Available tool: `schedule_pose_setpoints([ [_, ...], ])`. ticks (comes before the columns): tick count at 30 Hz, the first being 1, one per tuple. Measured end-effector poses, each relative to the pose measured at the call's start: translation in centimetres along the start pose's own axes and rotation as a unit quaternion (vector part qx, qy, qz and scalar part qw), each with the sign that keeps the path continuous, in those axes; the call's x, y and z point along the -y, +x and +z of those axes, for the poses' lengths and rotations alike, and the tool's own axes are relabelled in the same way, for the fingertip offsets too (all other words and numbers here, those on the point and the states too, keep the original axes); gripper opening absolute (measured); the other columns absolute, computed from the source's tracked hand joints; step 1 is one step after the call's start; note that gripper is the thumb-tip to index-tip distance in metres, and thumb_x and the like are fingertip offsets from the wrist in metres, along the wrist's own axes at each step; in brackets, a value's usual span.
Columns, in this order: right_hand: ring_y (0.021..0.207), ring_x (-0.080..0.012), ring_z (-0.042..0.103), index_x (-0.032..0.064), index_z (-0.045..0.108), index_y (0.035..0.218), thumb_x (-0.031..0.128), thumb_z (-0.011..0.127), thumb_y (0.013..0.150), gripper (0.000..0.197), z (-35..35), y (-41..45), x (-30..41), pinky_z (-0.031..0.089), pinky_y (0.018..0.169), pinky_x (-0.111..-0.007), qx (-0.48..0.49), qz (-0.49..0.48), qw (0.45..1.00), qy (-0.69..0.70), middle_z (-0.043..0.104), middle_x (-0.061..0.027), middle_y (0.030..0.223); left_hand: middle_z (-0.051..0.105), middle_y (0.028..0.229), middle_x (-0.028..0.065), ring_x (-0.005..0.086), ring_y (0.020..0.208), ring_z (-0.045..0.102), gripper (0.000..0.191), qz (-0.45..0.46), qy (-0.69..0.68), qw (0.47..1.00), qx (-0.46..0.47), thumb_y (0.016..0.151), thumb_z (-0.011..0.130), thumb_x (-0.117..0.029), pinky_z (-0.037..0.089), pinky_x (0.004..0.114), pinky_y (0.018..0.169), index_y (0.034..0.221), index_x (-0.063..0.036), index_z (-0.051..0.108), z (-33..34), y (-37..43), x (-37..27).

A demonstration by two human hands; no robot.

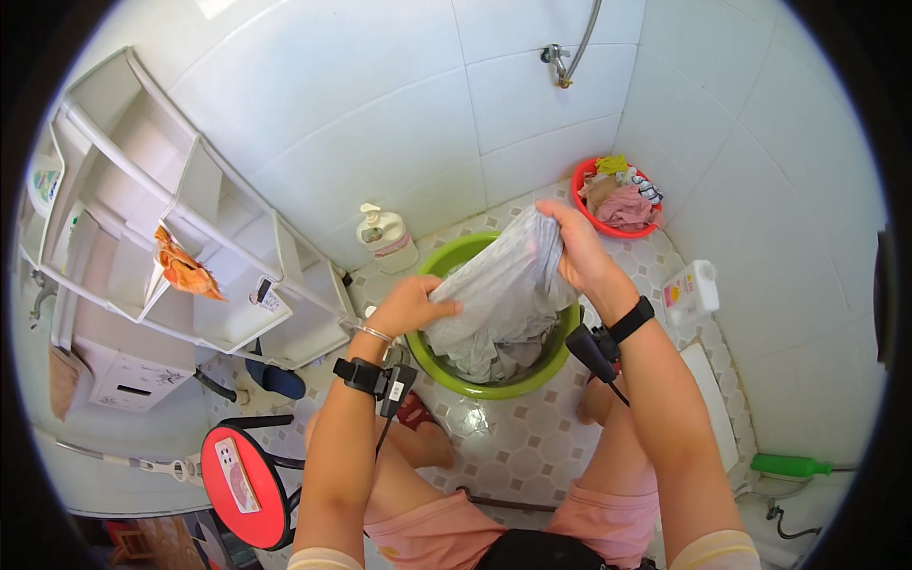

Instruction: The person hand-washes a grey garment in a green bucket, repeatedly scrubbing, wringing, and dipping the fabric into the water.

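Note:
A light grey wet garment (491, 285) is stretched between my two hands above a green plastic basin (491, 390). My left hand (412, 308) grips its left edge near the basin's rim, thumb on top. Higher up and to the right, my right hand (586, 246) pinches the garment's upper corner. The lower folds of the cloth hang down into the basin, where more wet fabric (524, 356) lies. Whether that fabric is part of the same garment I cannot tell. Most of the basin's inside is hidden by the cloth.
A red basin (618, 231) of clothes stands in the far corner. Nearby are a white pump bottle (388, 239) and a white jug (691, 292). White shelving (214, 214) stands at left; a red stool (249, 488) carries a phone (237, 476). A tap (557, 63) projects from the wall.

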State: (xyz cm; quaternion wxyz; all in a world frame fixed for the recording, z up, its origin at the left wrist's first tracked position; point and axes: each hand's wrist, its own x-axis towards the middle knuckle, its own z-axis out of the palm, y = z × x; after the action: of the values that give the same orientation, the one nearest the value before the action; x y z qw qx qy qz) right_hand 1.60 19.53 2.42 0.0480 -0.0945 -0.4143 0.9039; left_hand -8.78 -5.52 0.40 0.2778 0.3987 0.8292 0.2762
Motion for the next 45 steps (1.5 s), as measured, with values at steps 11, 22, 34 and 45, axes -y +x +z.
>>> schedule_pose_setpoints([
  [11, 0.091, -0.0328, 0.054, 0.0118, 0.063, 0.105, 0.036, 0.069, 0.072, 0.041, 1.6, -2.0, -3.1, 0.044, 0.081, -0.037, 0.176, -0.089, 0.630, -0.751, 0.057, -0.0144, 0.089, 0.063, 0.102, 0.0126, 0.0224, 0.094, 0.061, 0.030, 0.012, -0.664, 0.711, -0.232, 0.088, 0.049, -0.019, 0.049, 0.032, 0.082, 0.103, 0.0062, 0.056, -3.5, -1.3, 0.3],
  [22, 0.077, -0.0172, 0.063, -0.0016, 0.058, 0.093, 0.020, 0.052, 0.088, 0.023, -0.5, 0.6, -0.4, 0.053, 0.068, -0.032, -0.044, -0.013, 0.992, 0.121, 0.064, -0.0095, 0.091, 0.060, 0.095, 0.0024, 0.0090, 0.082, 0.055, 0.038, -0.018, -0.205, 0.978, -0.036, 0.079, 0.069, -0.025, 0.045, 0.024, 0.074, 0.109, -0.0056, 0.057, -0.4, 0.4, 1.6],
  [34, 0.055, -0.0253, 0.052, 0.0096, 0.056, 0.074, 0.025, 0.054, 0.083, 0.018, 11.1, -3.1, -8.1, 0.044, 0.049, -0.036, -0.003, -0.519, 0.682, -0.516, 0.056, -0.0039, 0.066, 0.049, 0.072, 0.0013, 0.0154, 0.067, 0.049, 0.037, 0.049, -0.823, 0.547, -0.142, 0.093, 0.044, -0.043, 0.042, 0.029, 0.060, 0.091, -0.0077, 0.053, 4.9, 1.8, -4.1],
  [45, 0.058, -0.0354, 0.057, 0.0041, 0.059, 0.070, 0.027, 0.058, 0.079, 0.025, 9.7, 0.2, -11.5, 0.045, 0.053, -0.043, -0.069, -0.350, 0.730, -0.582, 0.058, -0.0169, 0.064, 0.061, 0.103, 0.0058, 0.0214, 0.095, 0.060, 0.037, 0.075, -0.851, 0.514, 0.082, 0.093, 0.043, -0.040, 0.049, 0.038, 0.083, 0.106, -0.0080, 0.054, 5.9, 2.2, 2.9],
])
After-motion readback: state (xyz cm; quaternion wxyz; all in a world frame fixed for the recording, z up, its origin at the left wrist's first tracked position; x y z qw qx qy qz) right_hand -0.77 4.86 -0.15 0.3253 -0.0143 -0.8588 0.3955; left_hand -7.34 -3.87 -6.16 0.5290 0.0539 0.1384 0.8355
